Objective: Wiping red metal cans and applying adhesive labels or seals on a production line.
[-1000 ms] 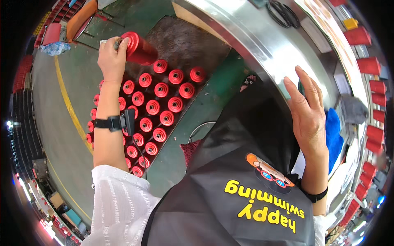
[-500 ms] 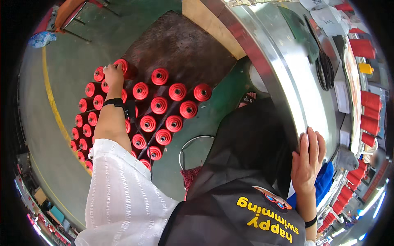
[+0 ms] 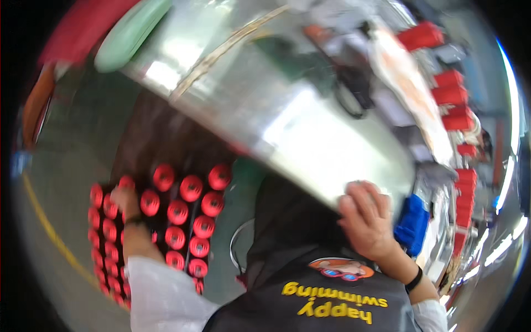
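Note:
Many red spools [image 3: 177,212], with ringed round tops and dark centres, stand in rows on a dark brown board [image 3: 160,130] low on my left. My left hand [image 3: 126,202] reaches down to the far left part of the rows, its fingers closed at the top of one red spool [image 3: 126,182]; motion blur softens the fingertips. My right hand [image 3: 366,218] rests on the near edge of a shiny metal table [image 3: 310,130], fingers stretched out, holding nothing.
A pale green rounded object [image 3: 133,36] lies at the table's far left. On the right stand a blue item [image 3: 412,224] and red cylinders [image 3: 453,99] in a row. A dark cable bundle [image 3: 351,94] lies on the tabletop. A metal ring [image 3: 239,243] shows beside my apron.
My view has turned, so the table spreads across the top and the spools sit lower left. The left hand stays at the far left spools; the right hand remains at the table edge.

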Tool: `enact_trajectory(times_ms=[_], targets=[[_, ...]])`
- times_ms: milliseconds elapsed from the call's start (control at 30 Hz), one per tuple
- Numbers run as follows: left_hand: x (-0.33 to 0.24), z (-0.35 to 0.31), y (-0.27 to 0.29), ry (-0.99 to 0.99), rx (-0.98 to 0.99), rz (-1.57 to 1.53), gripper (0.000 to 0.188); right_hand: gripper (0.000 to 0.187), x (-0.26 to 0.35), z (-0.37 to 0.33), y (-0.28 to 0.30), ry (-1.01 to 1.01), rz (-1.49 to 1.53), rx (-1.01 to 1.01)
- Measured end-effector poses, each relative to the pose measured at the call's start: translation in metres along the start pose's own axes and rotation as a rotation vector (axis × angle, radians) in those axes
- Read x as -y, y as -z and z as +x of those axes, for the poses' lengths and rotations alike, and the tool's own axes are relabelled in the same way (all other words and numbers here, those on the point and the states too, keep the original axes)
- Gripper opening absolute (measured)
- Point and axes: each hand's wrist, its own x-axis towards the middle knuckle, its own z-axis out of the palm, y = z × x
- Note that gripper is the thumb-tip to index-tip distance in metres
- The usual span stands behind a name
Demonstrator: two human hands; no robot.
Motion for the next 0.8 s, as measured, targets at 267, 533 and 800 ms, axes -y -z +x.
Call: enact_trajectory(times_ms=[267,533,800], targets=[[-0.051,-0.050,-0.005,-0.178,-0.719,-1.206,0.039,0.045,-0.038,-0.009,0.019,0.098,0.417,-0.147],[-0.073,-0.240,0.147,-0.626,-0.516,-1.514,0.023,0.037,-0.363,0.024,0.101,-0.442,0.029,-0.449],[-0.005,-0.313,0.278,-0.725,-0.832,-1.376,0.020,0.019,-0.590,0.061,0.071,-0.550,-0.356,-0.192]])
